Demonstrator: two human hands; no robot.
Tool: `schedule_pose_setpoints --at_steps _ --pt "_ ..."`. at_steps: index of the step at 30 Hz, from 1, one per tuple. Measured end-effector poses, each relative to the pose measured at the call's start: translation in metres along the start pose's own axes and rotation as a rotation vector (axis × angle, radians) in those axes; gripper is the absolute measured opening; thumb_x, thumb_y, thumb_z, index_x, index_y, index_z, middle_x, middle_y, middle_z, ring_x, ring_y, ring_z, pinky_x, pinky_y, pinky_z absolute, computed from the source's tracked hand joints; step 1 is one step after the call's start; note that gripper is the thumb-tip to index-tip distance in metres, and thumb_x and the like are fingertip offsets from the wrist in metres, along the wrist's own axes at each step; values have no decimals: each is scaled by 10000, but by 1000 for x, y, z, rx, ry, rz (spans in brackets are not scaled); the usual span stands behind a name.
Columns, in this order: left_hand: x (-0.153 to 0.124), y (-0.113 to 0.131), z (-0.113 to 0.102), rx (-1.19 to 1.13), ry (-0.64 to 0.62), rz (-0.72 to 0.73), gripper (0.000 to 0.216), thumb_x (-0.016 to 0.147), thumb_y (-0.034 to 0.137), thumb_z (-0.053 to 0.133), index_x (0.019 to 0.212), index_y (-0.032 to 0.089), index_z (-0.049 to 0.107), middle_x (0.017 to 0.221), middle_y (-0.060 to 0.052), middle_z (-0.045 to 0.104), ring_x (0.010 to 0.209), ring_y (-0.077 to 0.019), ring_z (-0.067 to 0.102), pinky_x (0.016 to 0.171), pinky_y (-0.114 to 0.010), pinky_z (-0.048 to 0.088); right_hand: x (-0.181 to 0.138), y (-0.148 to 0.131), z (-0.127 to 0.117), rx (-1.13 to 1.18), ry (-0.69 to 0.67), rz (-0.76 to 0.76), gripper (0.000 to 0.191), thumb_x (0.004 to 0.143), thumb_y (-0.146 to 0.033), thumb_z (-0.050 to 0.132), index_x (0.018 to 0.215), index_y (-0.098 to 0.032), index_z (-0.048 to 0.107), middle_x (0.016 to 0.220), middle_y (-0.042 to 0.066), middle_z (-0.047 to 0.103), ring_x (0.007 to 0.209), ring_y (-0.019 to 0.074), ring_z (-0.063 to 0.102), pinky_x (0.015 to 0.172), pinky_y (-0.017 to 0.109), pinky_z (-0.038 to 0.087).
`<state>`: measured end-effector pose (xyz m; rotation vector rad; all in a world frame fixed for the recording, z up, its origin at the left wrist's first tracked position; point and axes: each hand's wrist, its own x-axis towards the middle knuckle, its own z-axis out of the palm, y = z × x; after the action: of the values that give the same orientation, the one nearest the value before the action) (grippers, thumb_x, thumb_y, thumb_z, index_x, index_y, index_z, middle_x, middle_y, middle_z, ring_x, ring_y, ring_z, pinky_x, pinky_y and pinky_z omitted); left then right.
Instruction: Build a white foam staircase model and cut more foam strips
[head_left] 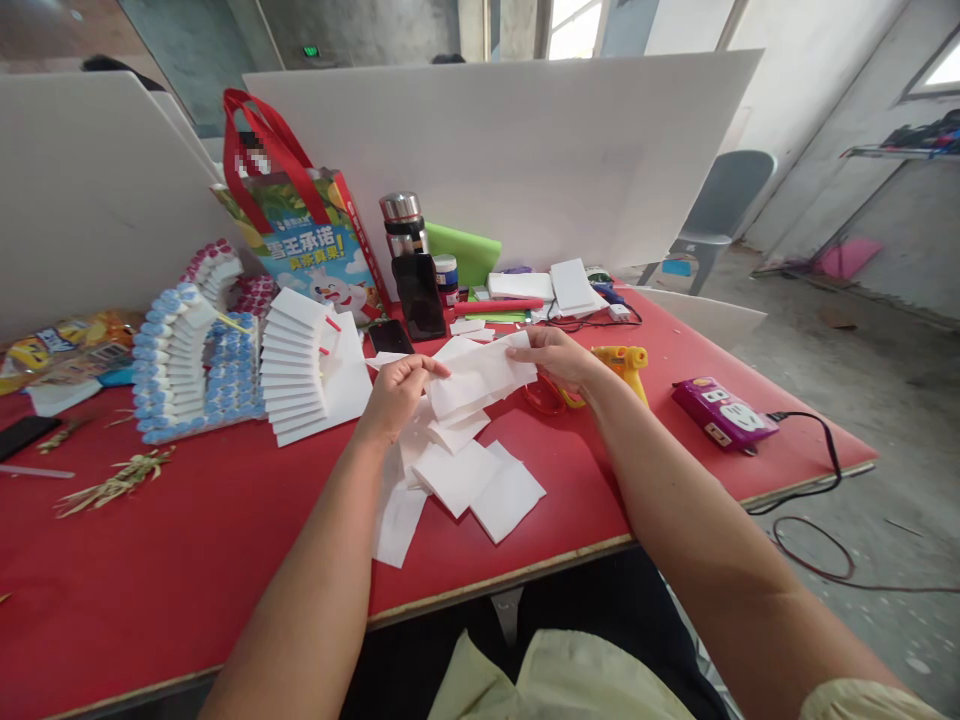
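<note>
Between my two hands a sheet of white paper (480,378) is stretched, with a crease across it. My left hand (401,392) pinches its left end, thumb and forefinger pressed together. At the right end, my right hand (553,357) grips it between thumb and fingers. Below them, several folded pieces of white paper (459,475) lie loosely overlapping on the red table (300,560). Partly behind my right wrist are red-handled scissors (544,396) and a yellow glue gun (626,368).
Left stand a fan of white folded strips (294,375) and a blue-and-white paper model (202,360). Behind are a gift bag (315,250), a propped phone (418,295) and a thermos (403,222). A purple box (724,412) with a cable sits near the right edge.
</note>
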<state>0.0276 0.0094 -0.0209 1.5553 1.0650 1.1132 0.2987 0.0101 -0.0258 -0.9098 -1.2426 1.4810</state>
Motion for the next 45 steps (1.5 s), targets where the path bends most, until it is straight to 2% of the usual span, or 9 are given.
schedule_pose_setpoints --at_steps 5,8,14,18,21,23,28,34,45 --pt "0 -5 8 126 121 63 201 720 367 789 699 191 696 568 34 495 510 -102 348 505 -246 259 -1 -1 5 22 -41 7 350 618 -346 911 859 -160 739 860 67 776 756 215 719 738 359 599" --pt "1 -8 9 162 195 104 265 631 318 870 696 199 641 544 70 395 505 -90 309 508 -233 250 0 1 5 4 -35 -10 375 613 -380 913 857 -161 732 861 66 777 762 217 721 721 347 601" --pt "2 -9 9 -94 148 -2 526 644 297 867 1110 215 639 767 18 656 656 -144 593 628 -252 459 2 4 5 -39 -15 -48 397 657 -412 884 917 -158 725 840 68 772 683 195 709 617 305 583" --pt "2 -8 10 -231 115 -103 408 657 368 858 964 149 703 829 -54 732 743 -211 677 715 -331 544 2 6 4 -67 -51 -82 392 638 -326 897 951 -166 727 866 48 771 727 190 709 653 295 579" --pt "1 -8 13 -204 132 -29 344 733 381 800 988 174 696 882 -42 745 784 -206 695 715 -310 564 2 7 5 -97 -65 -60 358 615 -298 899 913 -157 758 850 49 775 750 197 710 691 297 582" --pt "0 -7 15 -139 131 17 306 798 391 742 1022 197 668 866 -23 736 710 -178 692 622 -271 560 2 5 8 -101 -51 -46 318 615 -305 893 868 -155 772 821 53 775 746 205 710 692 304 586" --pt "-5 1 15 -80 13 21 307 848 452 699 997 202 599 572 32 630 398 -134 571 396 -229 450 -3 0 14 -58 -73 -35 337 652 -361 864 892 -151 757 746 65 762 620 213 697 558 314 570" --pt "-3 6 8 -237 -89 -19 276 798 362 764 935 145 661 613 -17 667 414 -130 575 407 -240 448 -3 -3 10 -8 -99 -70 419 639 -342 876 985 -157 728 771 53 760 552 191 680 496 306 575" --pt "-8 13 3 -391 -250 -48 219 778 247 767 952 117 745 760 -74 731 566 -162 667 558 -279 538 -9 -11 2 33 -76 -87 182 667 -217 819 831 -148 781 736 32 725 542 118 614 491 239 525"
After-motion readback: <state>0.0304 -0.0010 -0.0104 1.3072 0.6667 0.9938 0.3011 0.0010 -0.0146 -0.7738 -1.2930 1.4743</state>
